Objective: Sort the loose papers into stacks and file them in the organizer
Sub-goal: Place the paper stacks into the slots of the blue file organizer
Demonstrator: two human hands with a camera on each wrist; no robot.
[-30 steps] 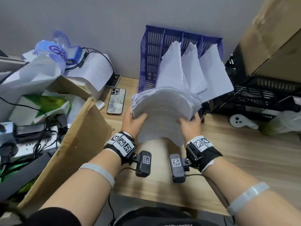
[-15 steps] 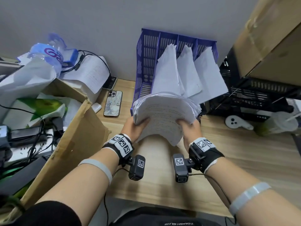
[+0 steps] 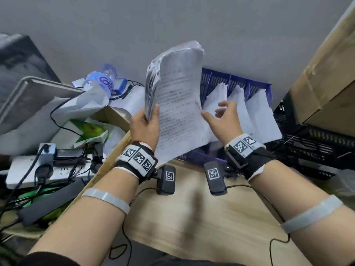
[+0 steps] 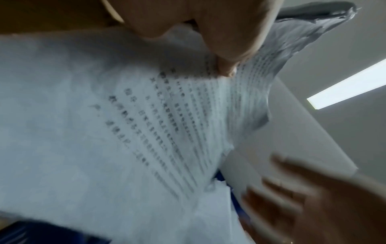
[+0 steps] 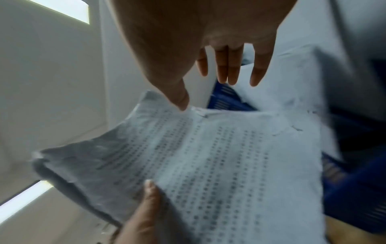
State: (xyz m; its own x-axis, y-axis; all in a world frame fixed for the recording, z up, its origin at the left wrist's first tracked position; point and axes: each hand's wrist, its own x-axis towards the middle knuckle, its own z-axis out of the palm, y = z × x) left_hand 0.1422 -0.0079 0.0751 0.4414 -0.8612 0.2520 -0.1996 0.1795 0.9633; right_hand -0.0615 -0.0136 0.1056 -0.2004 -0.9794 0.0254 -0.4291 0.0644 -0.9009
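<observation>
A thick stack of printed white papers [image 3: 176, 104] stands almost upright above the desk. My left hand [image 3: 147, 125] grips its lower left edge, thumb on the printed front sheet [image 4: 146, 132]. My right hand [image 3: 222, 120] hovers at the stack's right edge with fingers spread and relaxed, holding nothing; its thumb tip is close to the paper's corner [image 5: 188, 112]. Behind stands the purple slotted organizer [image 3: 238, 83] against the wall, with white sheets [image 3: 257, 116] leaning out of three of its slots.
An open cardboard box [image 3: 107, 166] and a clutter of cables, a power strip [image 3: 44, 169] and a water bottle [image 3: 99, 83] fill the left side. A black crate [image 3: 315, 143] and a large cardboard box [image 3: 326, 73] stand on the right. The wooden desk [image 3: 201, 217] lies below my wrists.
The stack has been lifted from lying flat in both hands to nearly upright in the left hand alone. The right hand has let go and now hovers beside it.
</observation>
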